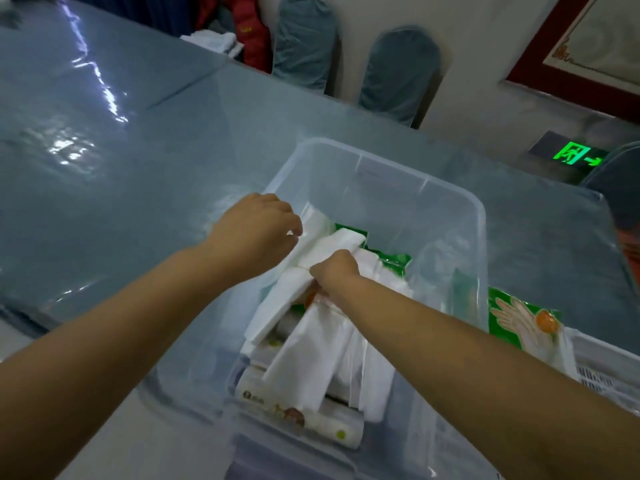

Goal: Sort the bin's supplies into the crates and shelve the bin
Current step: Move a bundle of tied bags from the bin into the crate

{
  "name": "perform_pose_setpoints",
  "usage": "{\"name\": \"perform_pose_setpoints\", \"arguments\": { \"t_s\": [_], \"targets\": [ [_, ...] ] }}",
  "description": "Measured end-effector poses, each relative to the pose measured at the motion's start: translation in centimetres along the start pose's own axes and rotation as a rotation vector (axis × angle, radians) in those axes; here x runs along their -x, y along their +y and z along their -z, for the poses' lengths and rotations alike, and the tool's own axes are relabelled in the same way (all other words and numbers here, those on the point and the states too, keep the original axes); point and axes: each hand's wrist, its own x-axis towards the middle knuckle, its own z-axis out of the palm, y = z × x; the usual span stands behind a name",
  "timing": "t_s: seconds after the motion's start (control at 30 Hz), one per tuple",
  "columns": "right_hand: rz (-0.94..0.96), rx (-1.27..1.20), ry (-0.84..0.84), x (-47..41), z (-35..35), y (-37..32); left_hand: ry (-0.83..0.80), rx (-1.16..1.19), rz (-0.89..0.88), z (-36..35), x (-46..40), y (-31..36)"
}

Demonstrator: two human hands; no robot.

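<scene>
Both hands, left (258, 230) and right (335, 268), are gripping the white packs (325, 242), lying lengthwise toward one o'clock inside the bin (479, 216).

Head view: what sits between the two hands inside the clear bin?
In the head view, white packets lie between the left hand and right hand inside the clear bin; both hands grip them, with no bare gap.

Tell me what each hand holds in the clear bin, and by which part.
Left hand and right hand both grip white folded plastic packs near their upper ends.
</scene>
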Motion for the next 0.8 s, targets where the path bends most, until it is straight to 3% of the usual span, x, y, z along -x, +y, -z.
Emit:
{"name": "perform_pose_setpoints", "arguments": {
  "t_s": [0.2,0.43,0.63,0.8],
  "targets": [
    [0.086,0.062,0.184,0.7,-4.2,0.1,0.034,0.001,-0.003,-0.5,0.2,-0.3],
    [0.052,-0.2,0.272,0.5,-4.0,0.8,0.009,-0.038,-0.026,-0.2,0.3,-0.2],
    [0.182,-0.208,0.411,1.9,2.1,1.2,-0.056,-0.165,-0.05,-0.2,0.0,0.1],
    [0.324,-0.194,0.518,4.2,9.1,2.9,-0.288,-0.394,-0.057,-0.5,-0.8,1.9]
  ]
}}
